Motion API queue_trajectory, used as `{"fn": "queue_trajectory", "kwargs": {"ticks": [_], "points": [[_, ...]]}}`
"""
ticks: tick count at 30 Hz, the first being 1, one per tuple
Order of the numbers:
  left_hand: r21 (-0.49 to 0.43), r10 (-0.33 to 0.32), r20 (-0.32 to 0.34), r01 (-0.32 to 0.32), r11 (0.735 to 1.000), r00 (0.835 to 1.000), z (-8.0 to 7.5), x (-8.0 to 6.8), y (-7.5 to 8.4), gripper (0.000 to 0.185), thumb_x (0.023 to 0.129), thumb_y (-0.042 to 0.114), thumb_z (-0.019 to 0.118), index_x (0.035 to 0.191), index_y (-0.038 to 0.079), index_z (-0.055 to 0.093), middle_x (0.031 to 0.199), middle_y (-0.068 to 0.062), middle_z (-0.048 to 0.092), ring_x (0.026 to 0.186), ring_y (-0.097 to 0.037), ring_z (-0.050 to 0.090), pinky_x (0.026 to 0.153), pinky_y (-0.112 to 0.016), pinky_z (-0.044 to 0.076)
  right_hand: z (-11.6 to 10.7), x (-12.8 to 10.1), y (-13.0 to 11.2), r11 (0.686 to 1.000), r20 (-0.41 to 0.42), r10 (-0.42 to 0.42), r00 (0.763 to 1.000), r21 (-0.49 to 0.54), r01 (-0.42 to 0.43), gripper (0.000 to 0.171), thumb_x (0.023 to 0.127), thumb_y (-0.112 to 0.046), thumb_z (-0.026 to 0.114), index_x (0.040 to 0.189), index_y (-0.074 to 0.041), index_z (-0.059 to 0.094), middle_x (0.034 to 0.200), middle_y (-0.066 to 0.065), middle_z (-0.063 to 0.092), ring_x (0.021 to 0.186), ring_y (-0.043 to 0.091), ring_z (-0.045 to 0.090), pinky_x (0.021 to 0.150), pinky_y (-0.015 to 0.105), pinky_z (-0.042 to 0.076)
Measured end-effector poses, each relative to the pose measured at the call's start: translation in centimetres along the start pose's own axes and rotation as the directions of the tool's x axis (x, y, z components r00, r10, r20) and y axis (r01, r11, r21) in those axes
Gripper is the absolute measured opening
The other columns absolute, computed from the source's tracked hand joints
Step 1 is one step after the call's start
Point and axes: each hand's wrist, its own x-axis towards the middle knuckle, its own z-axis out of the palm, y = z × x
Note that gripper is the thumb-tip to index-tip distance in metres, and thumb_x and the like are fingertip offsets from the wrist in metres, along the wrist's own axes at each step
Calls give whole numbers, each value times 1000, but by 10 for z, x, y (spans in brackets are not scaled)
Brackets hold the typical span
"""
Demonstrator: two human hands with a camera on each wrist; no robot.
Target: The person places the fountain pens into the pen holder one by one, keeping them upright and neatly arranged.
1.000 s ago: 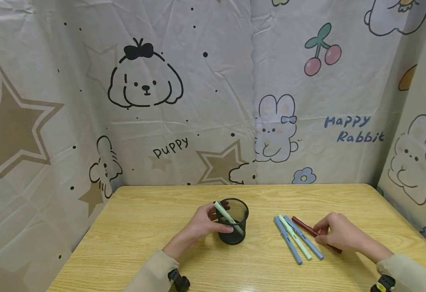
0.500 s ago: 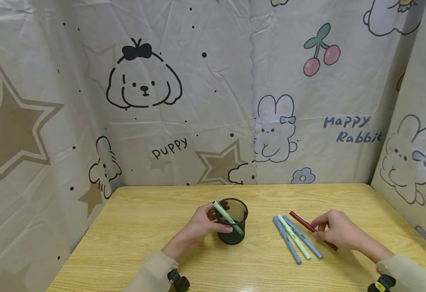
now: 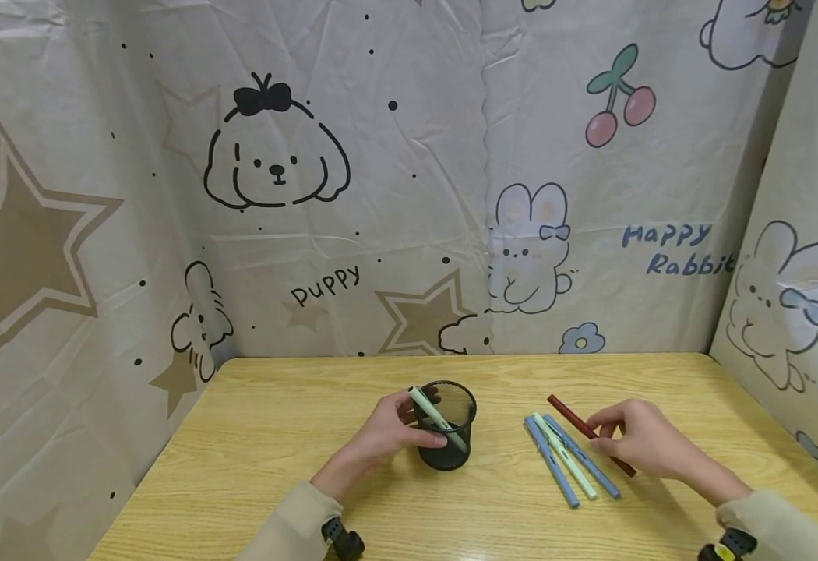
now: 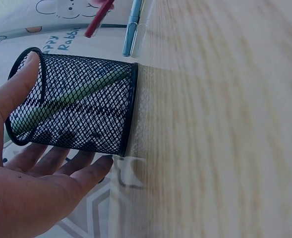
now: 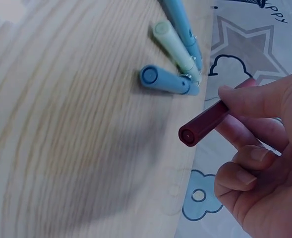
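Note:
My left hand [image 3: 389,430] holds a black mesh pen holder [image 3: 446,458] upright on the table, thumb at its near side and fingers around the back. A light green pen [image 3: 426,405] leans inside it, showing through the mesh [image 4: 86,99] in the left wrist view. Between thumb and fingers, my right hand [image 3: 650,438] pinches a dark red pen [image 3: 572,415], raised off the table in the right wrist view. Just left of that hand lie a blue pen [image 3: 551,461], another light green pen [image 3: 566,456] and a second blue pen [image 3: 584,458], side by side.
The wooden table [image 3: 276,436] extends around both hands. Behind it hangs a printed cloth backdrop [image 3: 409,195], and more cloth closes in the left and right sides. Each wrist carries a dark strap with a small device.
My right hand has lifted the dark red pen and shifted it slightly left and away from me. The left hand and pen holder stay in place.

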Motion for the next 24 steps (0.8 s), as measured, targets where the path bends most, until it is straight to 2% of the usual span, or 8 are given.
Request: {"fn": "queue_trajectory", "kwargs": {"ticks": [15,24], "points": [[3,5,2,-5,1000,1000,-1,-1,-1,63,83,3,90,140,2,64,148,-20,57,137,-38,54,111,-47,48,7,2,-31,999,-108,-32,994,33,36,23,89,-8,83,110,0,80,75,-8,66,56,11,39,50,27,32],[4,11,12,-11,1000,1000,-1,-3,-2,64,83,3,90,142,2,63,149,-20,57,137,-38,54,110,-46,49,13,5,-50,996,-144,-16,989,89,29,24,90,-10,83,112,-1,80,77,-6,68,55,13,38,49,27,30]]}}
